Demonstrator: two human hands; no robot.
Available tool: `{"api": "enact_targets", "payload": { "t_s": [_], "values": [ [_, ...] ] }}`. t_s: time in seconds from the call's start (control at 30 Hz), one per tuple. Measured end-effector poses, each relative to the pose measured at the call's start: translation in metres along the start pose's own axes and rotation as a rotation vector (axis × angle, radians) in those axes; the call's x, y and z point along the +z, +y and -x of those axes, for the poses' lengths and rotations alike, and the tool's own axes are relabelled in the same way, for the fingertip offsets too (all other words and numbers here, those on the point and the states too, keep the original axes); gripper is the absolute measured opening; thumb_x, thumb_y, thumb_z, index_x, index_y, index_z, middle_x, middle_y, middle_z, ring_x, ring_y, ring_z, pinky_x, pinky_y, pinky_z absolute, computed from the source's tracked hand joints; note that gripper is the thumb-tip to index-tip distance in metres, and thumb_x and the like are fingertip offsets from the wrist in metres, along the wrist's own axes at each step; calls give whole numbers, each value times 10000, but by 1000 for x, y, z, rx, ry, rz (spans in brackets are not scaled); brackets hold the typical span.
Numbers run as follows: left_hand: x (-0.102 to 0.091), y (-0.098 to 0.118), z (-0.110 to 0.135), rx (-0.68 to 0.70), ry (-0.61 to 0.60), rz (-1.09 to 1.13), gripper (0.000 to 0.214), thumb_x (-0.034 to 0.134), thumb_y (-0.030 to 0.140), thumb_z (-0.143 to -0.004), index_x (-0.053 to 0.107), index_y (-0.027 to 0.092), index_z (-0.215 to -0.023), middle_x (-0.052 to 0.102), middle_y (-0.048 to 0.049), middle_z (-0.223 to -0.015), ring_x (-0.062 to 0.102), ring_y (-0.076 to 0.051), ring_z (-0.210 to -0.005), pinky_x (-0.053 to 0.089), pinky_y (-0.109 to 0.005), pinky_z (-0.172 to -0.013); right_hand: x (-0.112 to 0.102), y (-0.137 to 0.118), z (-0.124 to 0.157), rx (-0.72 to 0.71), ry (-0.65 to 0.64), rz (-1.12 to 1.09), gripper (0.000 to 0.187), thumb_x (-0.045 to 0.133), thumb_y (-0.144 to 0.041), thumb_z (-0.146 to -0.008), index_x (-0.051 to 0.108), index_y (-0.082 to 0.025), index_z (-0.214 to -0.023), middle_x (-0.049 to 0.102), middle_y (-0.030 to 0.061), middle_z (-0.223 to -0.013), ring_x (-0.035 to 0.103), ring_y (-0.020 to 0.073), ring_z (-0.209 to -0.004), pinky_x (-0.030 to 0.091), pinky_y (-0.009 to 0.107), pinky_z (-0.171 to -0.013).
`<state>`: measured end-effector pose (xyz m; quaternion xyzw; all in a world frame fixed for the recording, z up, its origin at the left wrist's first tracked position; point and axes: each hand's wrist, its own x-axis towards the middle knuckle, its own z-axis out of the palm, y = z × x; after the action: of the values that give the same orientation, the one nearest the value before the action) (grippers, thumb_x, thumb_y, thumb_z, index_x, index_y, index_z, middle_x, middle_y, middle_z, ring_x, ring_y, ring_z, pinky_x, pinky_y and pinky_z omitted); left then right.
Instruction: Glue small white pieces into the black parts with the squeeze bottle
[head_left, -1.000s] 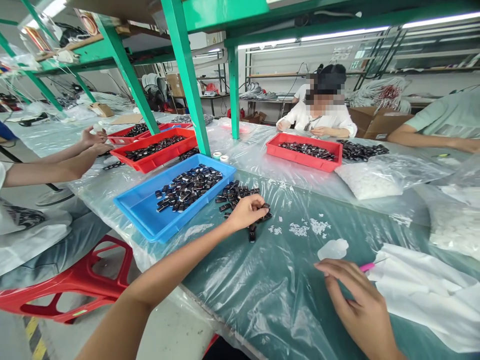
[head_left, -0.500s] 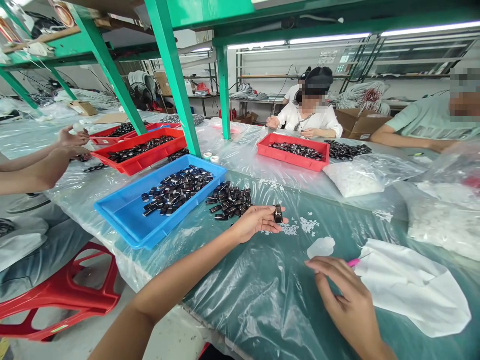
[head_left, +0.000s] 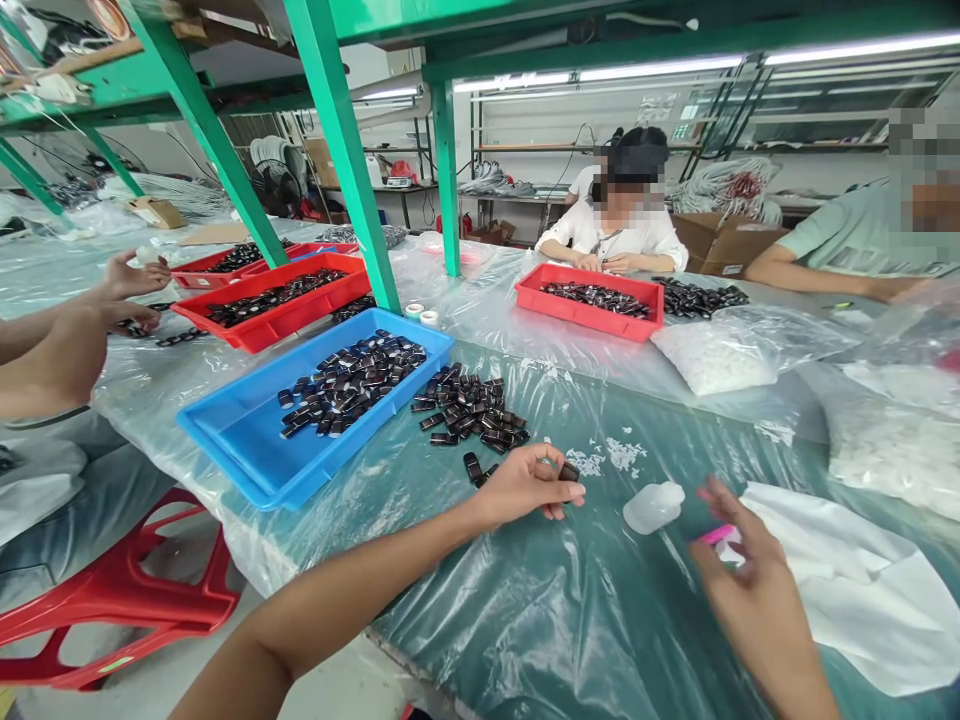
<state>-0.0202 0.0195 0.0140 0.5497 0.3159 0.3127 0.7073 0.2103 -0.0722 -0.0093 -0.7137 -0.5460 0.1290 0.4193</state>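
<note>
My left hand (head_left: 534,482) is closed on a small black plastic piece (head_left: 570,471), partly covered by the fingers. Just behind that hand lies a heap of similar black pieces (head_left: 480,410), with a few strays beside the wrist. My right hand (head_left: 757,575), slightly blurred, is open, thumb and index finger parted around a pink stick-like thing (head_left: 718,536). The pink thing lies by a white cloth (head_left: 862,580); whether the fingers touch it is unclear. Between my hands a small translucent bottle (head_left: 652,508) lies on its side. Tiny white bits (head_left: 622,454) are scattered beyond it.
A blue tray (head_left: 225,455) of black pieces stands to the left, red trays (head_left: 255,330) behind it. Another red tray (head_left: 525,290) is across the table. Green posts (head_left: 345,150) rise from the tabletop. Clear bags (head_left: 720,355) sit at right. Co-workers sit left and opposite.
My left hand has come nearer and turned, its fingers closing further over the black piece. The right hand has moved right and opened around the pink thing.
</note>
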Motion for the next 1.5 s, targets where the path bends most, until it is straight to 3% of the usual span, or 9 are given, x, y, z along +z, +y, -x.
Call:
{"api": "enact_targets", "payload": {
  "t_s": [0.13,0.3,0.5,0.6,0.67,0.8,1.03,1.3,1.5],
  "values": [
    [8,-12,4,58,-62,-126,393,725,398,-685,628,128,-954,673,-61,-754,592,-113,-583,462,-222,-559,11,22,-8,6,-189,74,513,566,-475,-762,543,-219,-1207,568,78,-1221,541,268,-1041,477,348,-718],
    [12,-16,10,177,-87,-301,277,635,321,-783,690,157,-999,687,-92,-919,638,-167,-803,501,-242,-704,18,12,-6,96,-175,1,463,612,-517,-727,597,-221,-1083,647,65,-1079,600,267,-948,491,363,-731],
    [14,-16,10,178,-67,-345,294,611,285,-797,679,138,-1042,692,-117,-975,652,-206,-896,519,-287,-796,16,-16,5,219,-182,-634,393,662,-400,-726,573,-234,-1071,663,63,-1077,596,256,-1024,484,354,-835],
    [14,-17,9,202,-35,-362,266,620,276,-789,686,132,-1003,697,-108,-938,656,-193,-850,520,-266,-766,15,-21,8,295,-234,-884,230,584,-397,-783,621,-237,-944,652,37,-853,607,206,-811,499,332,-725],
    [15,-18,10,212,-19,-386,249,629,278,-781,687,138,-980,695,-94,-913,651,-178,-804,518,-251,-733,16,-22,8,307,-278,-1031,217,505,-406,-826,625,-224,-831,546,18,-688,521,160,-631,476,314,-603],
    [15,-18,10,205,11,-429,244,653,305,-759,665,152,-948,677,-67,-872,620,-142,-701,505,-230,-664,17,-24,7,373,-287,-1150,232,463,-397,-844,615,-225,-882,353,-36,-574,343,114,-506,398,281,-511],
    [14,-15,10,189,27,-468,267,669,343,-742,626,164,-935,647,-53,-884,593,-127,-667,488,-217,-622,23,-23,12,471,-155,-1010,283,610,-430,-759,629,-176,-883,306,-65,-492,294,85,-485,314,235,-494],
    [14,-13,11,260,39,-610,208,666,293,-751,628,176,-919,620,-29,-906,569,-112,-687,463,-193,-612,19,-15,16,319,-95,-595,312,632,-484,-741,630,-217,-903,569,-20,-708,440,108,-608,346,220,-558],
    [13,-13,11,321,53,-726,191,662,271,-761,624,184,-926,610,-12,-877,558,-108,-696,448,-192,-632,14,-27,19,172,-86,-453,322,636,-504,-719,638,-218,-867,630,9,-798,522,140,-669,419,210,-579]
  ]
}}
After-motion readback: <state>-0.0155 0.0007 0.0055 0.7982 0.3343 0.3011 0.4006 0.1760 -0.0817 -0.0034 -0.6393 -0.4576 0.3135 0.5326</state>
